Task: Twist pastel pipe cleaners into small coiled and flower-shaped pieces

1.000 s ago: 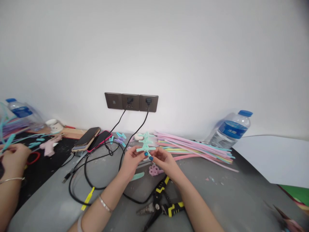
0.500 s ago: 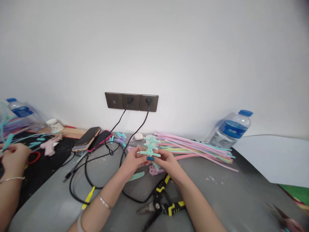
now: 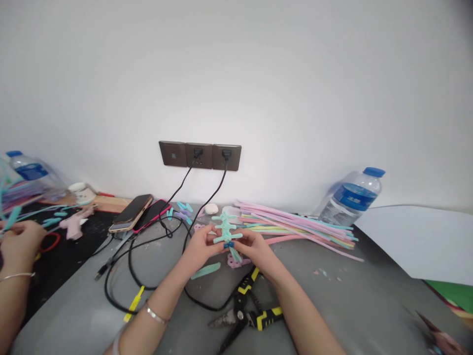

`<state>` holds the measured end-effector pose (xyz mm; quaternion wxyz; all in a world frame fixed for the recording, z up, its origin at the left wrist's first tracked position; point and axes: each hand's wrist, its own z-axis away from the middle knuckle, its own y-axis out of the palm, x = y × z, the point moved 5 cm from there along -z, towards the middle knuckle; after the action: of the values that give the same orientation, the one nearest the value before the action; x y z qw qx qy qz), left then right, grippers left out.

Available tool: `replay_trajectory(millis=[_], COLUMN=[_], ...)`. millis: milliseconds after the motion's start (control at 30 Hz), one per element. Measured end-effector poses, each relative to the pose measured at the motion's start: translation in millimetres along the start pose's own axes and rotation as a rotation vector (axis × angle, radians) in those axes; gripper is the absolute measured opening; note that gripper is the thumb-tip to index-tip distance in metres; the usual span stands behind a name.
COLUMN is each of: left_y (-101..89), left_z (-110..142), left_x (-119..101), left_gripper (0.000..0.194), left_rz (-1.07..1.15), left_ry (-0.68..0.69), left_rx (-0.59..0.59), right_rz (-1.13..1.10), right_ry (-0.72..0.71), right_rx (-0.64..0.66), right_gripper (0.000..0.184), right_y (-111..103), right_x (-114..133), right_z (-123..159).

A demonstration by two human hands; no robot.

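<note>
Both my hands pinch a mint-green pipe cleaner piece (image 3: pixel 226 228) with several short side branches, held above the grey table. My left hand (image 3: pixel 201 245) closes on its lower left side, and my right hand (image 3: pixel 254 245) closes on its lower right. The thumbs, with blue nails, meet at its base. Mint strands hang below the thumbs. Beneath lies a pink looped pipe cleaner piece (image 3: pixel 236 261), partly hidden by the right hand. A flat mint strip (image 3: pixel 206 270) rests under my left wrist. Black-and-yellow pliers (image 3: pixel 240 315) lie opened between my forearms.
Pastel pipe cleaners (image 3: pixel 295 224) lie behind my right hand, near a water bottle (image 3: pixel 351 197). Black cables (image 3: pixel 131 261) loop to the left, beside two phones (image 3: pixel 131 214). A co-worker's hand (image 3: pixel 24 241) is at the far left. White paper (image 3: pixel 414 241) covers the right side.
The mint piece has tipped more upright, so its branches show more clearly, and its lower strands now show below my thumbs. Both hands keep their pinch. The view has shifted slightly.
</note>
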<state>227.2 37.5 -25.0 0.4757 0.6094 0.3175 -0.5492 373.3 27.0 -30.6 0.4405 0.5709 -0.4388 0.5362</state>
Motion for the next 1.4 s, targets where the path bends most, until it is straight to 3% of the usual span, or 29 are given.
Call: replay_trajectory(millis=[233,367,433,500,600,800,967,1100,1300,1400], left_y=[-0.8,-3.3,-6.0,-8.7,-10.5,-11.9,-9.6,-8.0,-7.7,-6.6], left_z=[2.2,1.0,2.8,7.1,17.0,26.9,27.2,22.5,6.2,1.9], left_x=[1.2,2.5,-4.2,-12.3,-13.0,-10.1,-11.2,-15.8,-22.6,-13.1], left_gripper=[0.022,0.021,0.018,0.011,0.009,0.012,0.013,0.01,0.013,0.021], left_rz=[-0.127,-0.209,-0.339,-0.616,-0.99,-1.238,-1.212,-0.947,-0.48,-0.373], left_ry=[0.046,0.046,0.079,0.092,-0.022,-0.072,-0.039,-0.033,0.055,0.013], left_rx=[-0.024,-0.022,-0.003,0.044,0.233,0.25,0.251,0.241,0.01,-0.008], right_rz=[-0.023,-0.056,-0.09,-0.122,-0.168,-0.219,-0.202,-0.21,-0.175,-0.161], right_ry=[-0.059,-0.02,0.016,0.035,0.044,0.063,0.064,0.06,0.081,0.087], right_rx=[0.018,0.016,0.002,-0.019,-0.052,-0.1,-0.084,-0.072,-0.058,-0.033], right_gripper=[0.019,0.019,0.02,0.021,0.023,0.026,0.028,0.026,0.025,0.027], right_y=[4.8,4.6,2.5,-0.2,-3.6,-6.8,-6.1,-4.8,-3.3,-1.6], right_x=[10.9,9.0,5.0,1.8,-0.7,-3.7,-7.0,-5.8,-7.0,-7.4], right_z=[0.6,0.3,-0.2,-0.7,-1.5,-2.3,-3.0,-3.3,-3.7,-3.1])
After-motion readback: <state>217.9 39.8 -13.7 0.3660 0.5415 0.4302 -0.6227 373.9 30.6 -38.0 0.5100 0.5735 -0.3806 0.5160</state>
